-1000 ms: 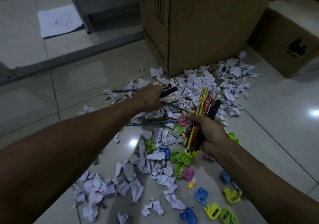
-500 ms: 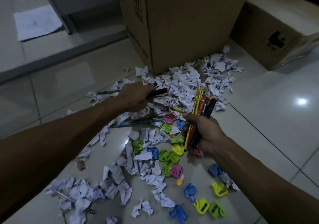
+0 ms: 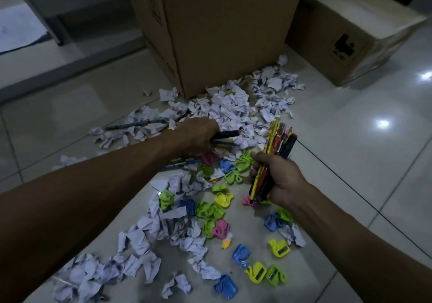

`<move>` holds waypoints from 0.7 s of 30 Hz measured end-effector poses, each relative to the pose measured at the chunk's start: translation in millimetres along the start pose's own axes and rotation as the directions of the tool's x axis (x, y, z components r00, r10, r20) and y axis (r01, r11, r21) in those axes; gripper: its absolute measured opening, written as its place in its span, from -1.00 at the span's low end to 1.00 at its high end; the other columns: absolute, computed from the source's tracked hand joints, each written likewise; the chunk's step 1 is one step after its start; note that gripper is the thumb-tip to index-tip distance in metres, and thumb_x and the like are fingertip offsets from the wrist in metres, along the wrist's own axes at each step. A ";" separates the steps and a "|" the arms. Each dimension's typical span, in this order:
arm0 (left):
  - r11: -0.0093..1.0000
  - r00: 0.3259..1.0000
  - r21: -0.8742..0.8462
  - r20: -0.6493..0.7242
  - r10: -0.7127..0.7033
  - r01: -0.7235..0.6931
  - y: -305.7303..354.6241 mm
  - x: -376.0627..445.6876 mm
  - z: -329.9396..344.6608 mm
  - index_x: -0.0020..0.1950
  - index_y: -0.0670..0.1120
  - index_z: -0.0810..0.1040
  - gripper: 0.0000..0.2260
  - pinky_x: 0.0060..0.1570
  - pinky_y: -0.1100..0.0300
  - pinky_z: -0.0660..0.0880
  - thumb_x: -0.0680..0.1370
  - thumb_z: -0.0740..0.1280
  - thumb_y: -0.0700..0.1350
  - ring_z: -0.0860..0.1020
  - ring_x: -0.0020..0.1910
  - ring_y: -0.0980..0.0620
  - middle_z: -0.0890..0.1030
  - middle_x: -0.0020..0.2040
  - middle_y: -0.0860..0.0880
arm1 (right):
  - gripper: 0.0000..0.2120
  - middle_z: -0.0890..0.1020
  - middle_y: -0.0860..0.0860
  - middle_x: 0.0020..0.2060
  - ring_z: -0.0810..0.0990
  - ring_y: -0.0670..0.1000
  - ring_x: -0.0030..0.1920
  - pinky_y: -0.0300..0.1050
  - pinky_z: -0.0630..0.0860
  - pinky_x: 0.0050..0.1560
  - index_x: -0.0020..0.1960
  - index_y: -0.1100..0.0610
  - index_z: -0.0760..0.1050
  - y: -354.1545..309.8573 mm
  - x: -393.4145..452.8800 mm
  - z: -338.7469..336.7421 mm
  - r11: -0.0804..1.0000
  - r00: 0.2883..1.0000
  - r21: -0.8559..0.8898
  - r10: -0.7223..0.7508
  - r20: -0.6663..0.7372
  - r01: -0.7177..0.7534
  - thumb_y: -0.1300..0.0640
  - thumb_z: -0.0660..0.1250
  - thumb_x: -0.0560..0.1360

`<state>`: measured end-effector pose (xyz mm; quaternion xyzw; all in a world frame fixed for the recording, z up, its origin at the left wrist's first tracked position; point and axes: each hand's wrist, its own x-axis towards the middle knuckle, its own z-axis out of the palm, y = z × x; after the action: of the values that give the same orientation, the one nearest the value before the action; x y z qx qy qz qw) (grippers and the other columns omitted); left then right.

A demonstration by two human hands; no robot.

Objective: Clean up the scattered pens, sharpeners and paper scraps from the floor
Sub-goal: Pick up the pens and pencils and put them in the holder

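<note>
Glossy pale tiled floor (image 3: pixel 350 162) in a dim room, with two cardboard boxes: a large box (image 3: pixel 229 29) at 12 o'clock and a smaller box (image 3: pixel 346 27) at 2 o'clock. Left hand (image 3: pixel 198 135), reaching toward 12 o'clock, curled around a dark pen (image 3: pixel 228 134) low over the crumpled paper scraps (image 3: pixel 231 103); right hand (image 3: pixel 278 177) at 3 o'clock clenched around a bundle of pens (image 3: pixel 274 155), angled upright. Roughly twenty coloured sharpeners (image 3: pixel 223 198) scattered from centre to 5 o'clock, too overlapped to count exactly, plus a lone pen (image 3: pixel 138 124) lying at 10 o'clock.
</note>
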<state>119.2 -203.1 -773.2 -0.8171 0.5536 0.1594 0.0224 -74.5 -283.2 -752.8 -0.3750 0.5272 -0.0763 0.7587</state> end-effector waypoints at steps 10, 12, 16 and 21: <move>0.968 0.998 -0.246 -0.019 -0.058 0.051 0.4 1.1 -6.5 0.00 -0.07 0.53 -0.84 -0.23 0.11 0.46 0.47 0.43 -0.10 0.57 -0.17 -0.07 0.62 -0.07 -0.14 | -0.93 0.46 0.10 -0.46 0.44 0.03 -0.53 -0.22 0.44 -0.56 -0.16 0.28 0.50 -0.2 0.7 -6.8 1.000 1.000 0.002 -0.017 -0.014 0.017 0.33 0.37 0.49; 0.863 0.995 -0.504 -0.061 -0.085 0.043 2.7 -2.7 -19.0 -0.02 -0.15 0.55 -0.86 -0.33 0.19 0.45 0.48 0.44 -0.14 0.56 -0.32 0.02 0.62 -0.18 -0.15 | -0.91 0.47 0.10 -0.48 0.45 0.04 -0.54 -0.15 0.48 -0.50 -0.19 0.27 0.49 1.2 3.3 -4.6 1.000 1.000 -0.004 -0.020 -0.015 0.020 0.33 0.38 0.47; 0.573 0.975 -0.818 -0.159 -0.156 -0.042 7.8 -20.1 -51.0 -0.03 -0.29 0.52 -0.79 -0.52 0.28 0.37 0.50 0.44 -0.16 0.44 -0.50 0.14 0.58 -0.28 -0.10 | -0.86 0.48 0.09 -0.51 0.46 0.07 -0.52 -0.06 0.49 -0.40 -0.24 0.25 0.49 4.0 5.5 2.5 1.000 1.000 -0.022 -0.005 0.002 0.005 0.31 0.41 0.46; 0.486 0.956 -0.872 -0.189 -0.226 -0.057 -3.8 -39.0 -67.5 -0.15 -0.29 0.58 -0.72 -0.30 0.15 0.47 0.56 0.35 -0.06 0.52 -0.31 0.03 0.63 -0.20 -0.23 | -0.93 0.48 0.09 -0.50 0.46 0.05 -0.53 -0.10 0.47 -0.45 -0.15 0.28 0.51 7.0 2.7 16.5 1.000 0.999 -0.025 -0.005 0.036 0.006 0.31 0.40 0.47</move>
<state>125.5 -181.0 -698.6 -0.7561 0.3530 0.2990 -0.4630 -61.2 -271.6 -756.6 -0.3873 0.5135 -0.0652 0.7629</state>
